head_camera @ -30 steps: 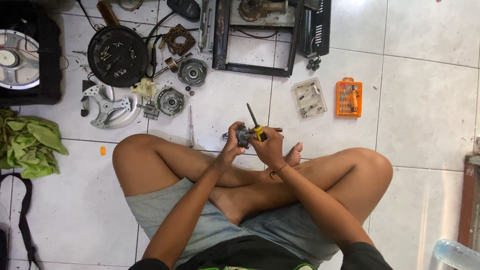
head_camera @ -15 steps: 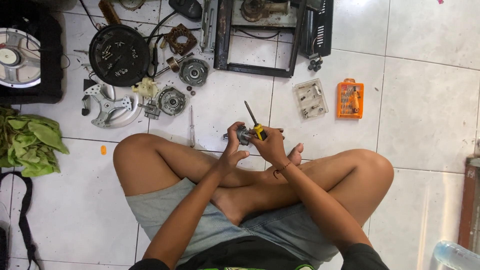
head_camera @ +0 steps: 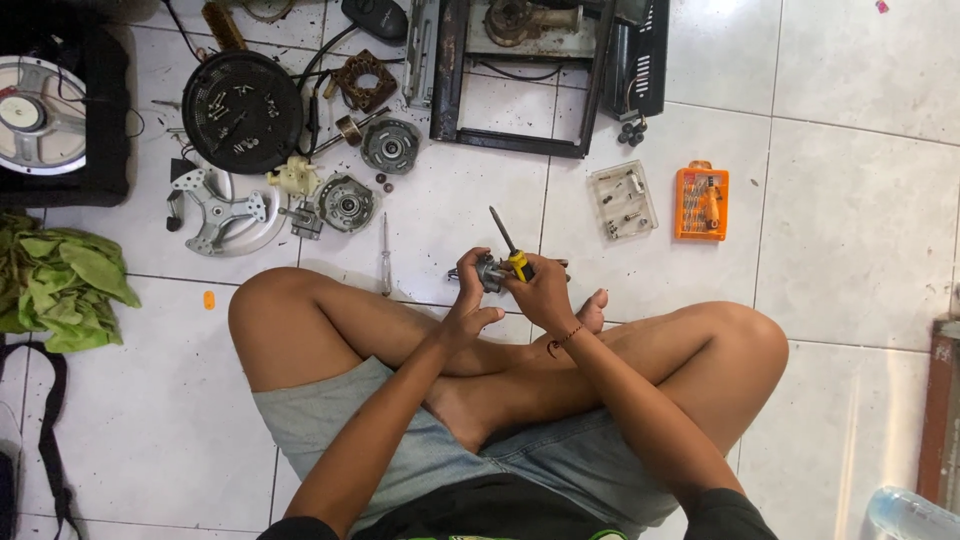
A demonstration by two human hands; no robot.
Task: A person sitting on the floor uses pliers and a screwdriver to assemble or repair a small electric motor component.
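I sit cross-legged on a white tiled floor. My left hand [head_camera: 470,300] grips a small grey metal motor part [head_camera: 489,271] just above my knees. My right hand [head_camera: 540,295] is closed around a screwdriver [head_camera: 507,247] with a yellow and black handle. Its dark shaft points up and to the left, away from me, and the handle end rests against the part. Both hands are pressed close together over my crossed legs.
Taken-apart fan pieces lie ahead: a black round cover [head_camera: 243,110], grey motor housings [head_camera: 346,202], a white bracket [head_camera: 222,209], a loose screwdriver [head_camera: 385,252]. A black metal frame [head_camera: 520,75], a clear parts box [head_camera: 622,199], an orange bit case [head_camera: 701,201], a speaker [head_camera: 40,115] and a green cloth [head_camera: 62,283] surround them.
My hands stay together on the part. The screwdriver has tilted only slightly and the whole view has shifted a little.
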